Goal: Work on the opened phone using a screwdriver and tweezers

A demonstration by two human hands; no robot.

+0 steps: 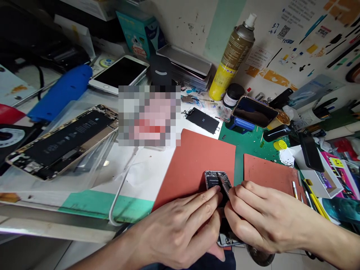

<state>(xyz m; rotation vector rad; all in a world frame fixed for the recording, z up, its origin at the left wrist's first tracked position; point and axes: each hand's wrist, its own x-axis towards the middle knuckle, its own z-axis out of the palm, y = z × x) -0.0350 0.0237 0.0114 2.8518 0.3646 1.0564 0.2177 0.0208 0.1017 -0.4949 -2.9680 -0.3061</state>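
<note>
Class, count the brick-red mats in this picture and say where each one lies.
2: the left mat, by the open phone, and the right mat, across a green strip. The left hand and right hand may hide others.

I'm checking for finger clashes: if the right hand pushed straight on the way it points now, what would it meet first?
The right hand would probably meet the left hand first, just across the open phone; one view leaves their heights unclear.

Open phone (213, 180), partly behind fingers (207, 195)
</note>
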